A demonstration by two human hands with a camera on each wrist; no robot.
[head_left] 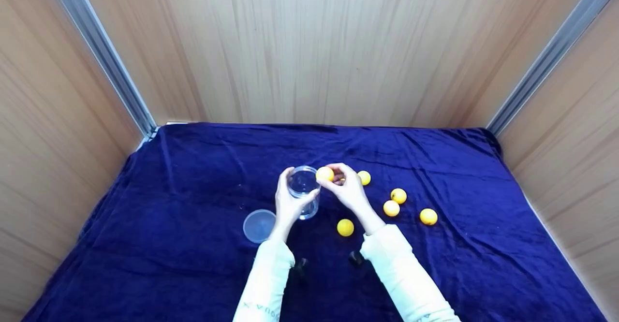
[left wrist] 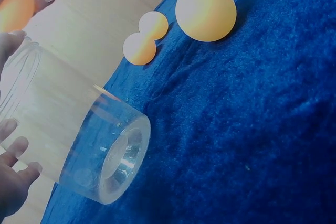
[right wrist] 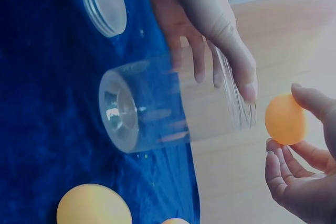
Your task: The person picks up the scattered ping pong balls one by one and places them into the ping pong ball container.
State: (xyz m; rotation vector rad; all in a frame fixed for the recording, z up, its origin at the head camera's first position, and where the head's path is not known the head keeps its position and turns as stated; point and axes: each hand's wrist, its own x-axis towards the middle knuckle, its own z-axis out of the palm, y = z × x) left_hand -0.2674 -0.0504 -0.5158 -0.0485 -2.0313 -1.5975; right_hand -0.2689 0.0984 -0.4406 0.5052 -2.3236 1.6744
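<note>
My left hand (head_left: 289, 207) grips a clear plastic jar (head_left: 309, 208) around its upper part, thumb on the near side. The jar is open at the top and nothing shows inside it; in the right wrist view its clear wall (right wrist: 157, 103) lets the blue cloth show through. Between thumb and fingertips my right hand (head_left: 349, 189) pinches an orange ping-pong ball (head_left: 325, 174). That ball is level with the jar's mouth, just right of the rim. In the right wrist view the ball (right wrist: 286, 119) is beside the mouth, outside the jar.
A round translucent lid (head_left: 259, 226) lies on the dark blue cloth (head_left: 184, 254) left of the jar. Several more ping-pong balls are scattered to the right, among them one near my right forearm (head_left: 345, 227) and one farthest right (head_left: 428, 216). Wooden panels (head_left: 309, 46) enclose the cloth.
</note>
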